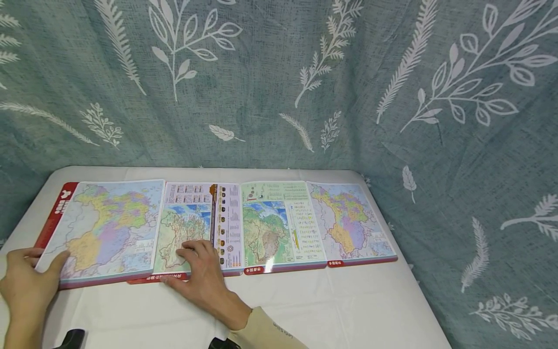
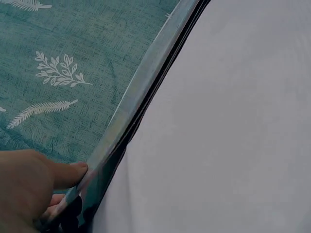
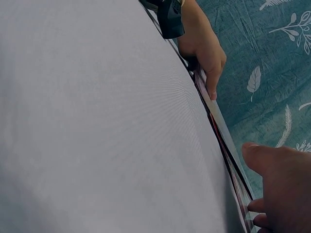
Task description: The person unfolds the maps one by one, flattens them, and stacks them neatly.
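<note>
A row of printed map sheets lies across the white table. The leftmost map [image 1: 113, 228] shows coloured regions, and its right edge overlaps the neighbouring map [image 1: 174, 218]. My left hand [image 1: 28, 276] pinches the leftmost map at its near left corner, thumb on top; its other fingers are mostly hidden beneath. In the left wrist view, the left thumb [image 2: 70, 174] presses the sheet's edge. My right hand [image 1: 202, 271] rests on the second map, fingers loosely bent on its surface and thumb near the red-labelled front edge. In the right wrist view, the right thumb [image 3: 255, 155] is spread from the fingers.
Right of the hands lie a green relief map [image 1: 266, 232] and another coloured map [image 1: 344, 218]. A red cover strip [image 1: 56, 213] shows beyond the leftmost map. The white table [image 1: 331, 310] meets a teal leaf-patterned curtain [image 1: 261, 87] behind and to the right.
</note>
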Available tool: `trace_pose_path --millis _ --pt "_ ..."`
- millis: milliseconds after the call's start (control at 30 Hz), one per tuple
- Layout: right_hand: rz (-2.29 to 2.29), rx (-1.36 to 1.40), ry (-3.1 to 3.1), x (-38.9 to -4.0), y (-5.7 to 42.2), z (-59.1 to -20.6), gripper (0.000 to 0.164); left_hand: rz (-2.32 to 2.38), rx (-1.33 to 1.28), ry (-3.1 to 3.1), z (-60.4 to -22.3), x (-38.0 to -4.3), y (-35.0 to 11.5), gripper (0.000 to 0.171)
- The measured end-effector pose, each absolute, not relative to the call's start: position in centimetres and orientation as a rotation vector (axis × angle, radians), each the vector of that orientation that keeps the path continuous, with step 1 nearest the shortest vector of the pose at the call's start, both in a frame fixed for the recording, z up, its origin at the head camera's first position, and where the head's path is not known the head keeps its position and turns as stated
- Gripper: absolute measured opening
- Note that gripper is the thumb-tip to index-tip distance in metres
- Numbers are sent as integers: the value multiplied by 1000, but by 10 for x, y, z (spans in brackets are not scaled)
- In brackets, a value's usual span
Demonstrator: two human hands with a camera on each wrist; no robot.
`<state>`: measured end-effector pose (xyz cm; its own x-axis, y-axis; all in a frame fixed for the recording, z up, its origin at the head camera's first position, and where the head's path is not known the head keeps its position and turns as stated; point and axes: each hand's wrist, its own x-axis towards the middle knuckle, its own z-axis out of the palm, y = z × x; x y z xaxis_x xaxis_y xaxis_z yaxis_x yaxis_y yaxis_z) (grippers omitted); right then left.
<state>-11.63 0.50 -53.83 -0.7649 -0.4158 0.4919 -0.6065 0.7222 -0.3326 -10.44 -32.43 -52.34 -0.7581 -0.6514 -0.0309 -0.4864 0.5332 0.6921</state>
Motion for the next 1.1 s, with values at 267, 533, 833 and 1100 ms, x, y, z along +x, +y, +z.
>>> trace_pose_path --millis 267,533,833,1100 --pt "680 793 -2546 -116 5 -539 55 -1145 972 -2507 -522 -105 -316 67" --pt "708 788 -2556 -116 7 -540 55 -1102 853 -2565 -519 -107 -307 62" --pt "746 790 -2539 -116 7 -541 55 -993 717 -2701 -523 -108 -307 60" --pt "783 827 -2531 -116 6 -541 55 -792 578 -2699 -524 -105 -302 42"
